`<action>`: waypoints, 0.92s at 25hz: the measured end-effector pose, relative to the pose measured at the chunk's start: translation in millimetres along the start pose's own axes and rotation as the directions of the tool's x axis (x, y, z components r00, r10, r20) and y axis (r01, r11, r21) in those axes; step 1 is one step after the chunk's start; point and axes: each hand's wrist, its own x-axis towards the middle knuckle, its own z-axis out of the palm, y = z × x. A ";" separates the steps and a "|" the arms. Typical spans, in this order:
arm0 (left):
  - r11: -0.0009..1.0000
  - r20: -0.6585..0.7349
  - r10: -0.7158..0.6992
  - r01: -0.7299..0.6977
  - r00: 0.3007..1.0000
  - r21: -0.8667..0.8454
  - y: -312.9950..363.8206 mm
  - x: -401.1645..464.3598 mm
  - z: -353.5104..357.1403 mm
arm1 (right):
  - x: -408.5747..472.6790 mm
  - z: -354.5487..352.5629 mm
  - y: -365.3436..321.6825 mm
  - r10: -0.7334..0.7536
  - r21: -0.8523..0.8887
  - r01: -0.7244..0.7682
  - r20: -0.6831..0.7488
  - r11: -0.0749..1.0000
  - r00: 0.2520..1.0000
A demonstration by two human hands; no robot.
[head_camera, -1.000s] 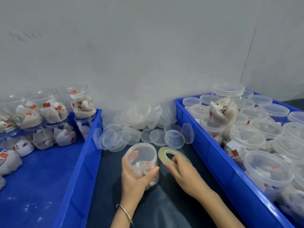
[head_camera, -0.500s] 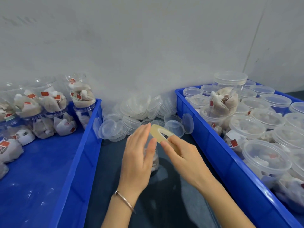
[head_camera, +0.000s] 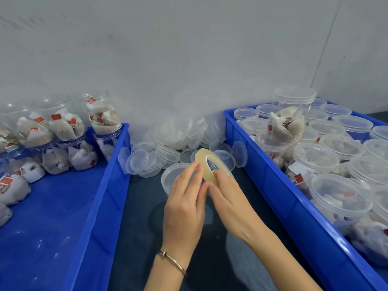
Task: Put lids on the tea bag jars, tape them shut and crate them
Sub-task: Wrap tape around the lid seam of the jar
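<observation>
Your right hand [head_camera: 227,193] grips the tape roll [head_camera: 210,164]; left hand [head_camera: 184,198], fingers straight, picks its edge; jar [head_camera: 171,178] at twelve o'clock could tip.

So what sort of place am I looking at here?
Probably a small packing station for tea. Two blue crates flank a dark table; the right crate holds lidded tea bag jars, loose lids are heaped against the wall, and the right hand grips a tape roll.
</observation>
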 end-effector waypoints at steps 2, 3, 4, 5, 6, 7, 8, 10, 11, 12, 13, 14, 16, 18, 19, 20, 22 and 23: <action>0.999 -0.038 -0.011 0.009 0.999 -0.038 0.0 0.0 0.1 | 0.5 0.0 2.8 0.003 -0.006 -0.003 -0.001 1.000 1.000; 0.996 -0.072 -0.046 0.040 0.996 -0.077 -0.7 0.6 -0.3 | -0.4 -0.4 4.3 -0.005 -0.029 0.005 0.002 1.000 1.000; 0.987 -0.105 -0.106 0.092 0.989 -0.130 -1.6 1.6 -1.0 | -1.4 -0.8 5.6 -0.017 -0.054 0.017 0.004 0.998 1.000; 0.968 -0.124 -0.185 0.159 0.975 -0.194 -3.1 3.0 -2.4 | -2.4 -1.5 6.9 -0.024 -0.074 0.024 0.007 0.997 1.000; 0.939 -0.124 -0.260 0.221 0.958 -0.262 -4.3 4.6 -4.0 | -2.6 -2.8 7.9 -0.022 -0.095 0.023 0.010 0.995 1.000; 0.907 -0.108 -0.319 0.270 0.942 -0.323 -4.9 6.0 -5.8 | -2.4 -4.3 8.4 -0.015 -0.122 0.016 0.011 0.992 1.000; 0.876 -0.087 -0.363 0.308 0.927 -0.372 -4.7 7.5 -7.9 | -1.6 -6.0 8.4 -0.018 -0.149 0.019 0.006 0.989 1.000; 0.821 -0.051 -0.433 0.370 0.900 -0.436 -3.3 10.6 -11.4 | -0.8 -8.4 6.2 -0.084 -0.198 0.081 -0.010 0.977 0.996; 0.803 -0.034 -0.459 0.398 0.888 -0.443 -3.3 12.3 -12.7 | -1.0 -9.2 4.9 -0.127 -0.213 0.122 -0.013 0.969 0.992; 0.801 -0.014 -0.468 0.417 0.884 -0.429 -3.6 13.8 -13.8 | -1.3 -10.1 4.6 -0.162 -0.213 0.157 -0.007 0.964 0.987; 0.816 0.012 -0.454 0.420 0.891 -0.397 -4.0 15.0 -15.2 | -1.6 -11.0 5.0 -0.181 -0.205 0.179 0.006 0.962 0.983; 0.840 0.044 -0.425 0.412 0.904 -0.354 -3.1 16.2 -16.9 | -1.7 -11.9 5.7 -0.181 -0.210 0.182 0.024 0.960 0.983; 0.884 0.132 -0.358 0.381 0.924 -0.269 -1.4 18.2 -20.1 | 0.1 -13.9 7.8 -0.162 -0.300 0.162 0.025 0.940 0.986; 0.887 0.224 -0.336 0.388 0.915 -0.252 0.6 19.8 -23.1 | 2.7 -17.0 9.0 -0.168 -0.399 0.154 -0.001 0.904 0.986; 0.863 0.263 -0.357 0.424 0.896 -0.275 2.2 20.5 -24.4 | 3.2 -18.7 8.2 -0.182 -0.431 0.166 0.004 0.887 0.983; 0.815 0.299 -0.397 0.483 0.868 -0.321 3.1 22.0 -25.7 | 3.8 -20.0 6.7 -0.200 -0.460 0.186 0.019 0.868 0.980; 0.639 0.412 -0.469 0.622 0.781 -0.452 5.1 26.2 -29.7 | 4.8 -22.5 3.5 -0.234 -0.516 0.226 0.051 0.826 0.971; 0.556 0.464 -0.473 0.662 0.749 -0.503 6.0 27.2 -31.2 | 4.8 -23.7 2.6 -0.242 -0.532 0.237 0.062 0.813 0.968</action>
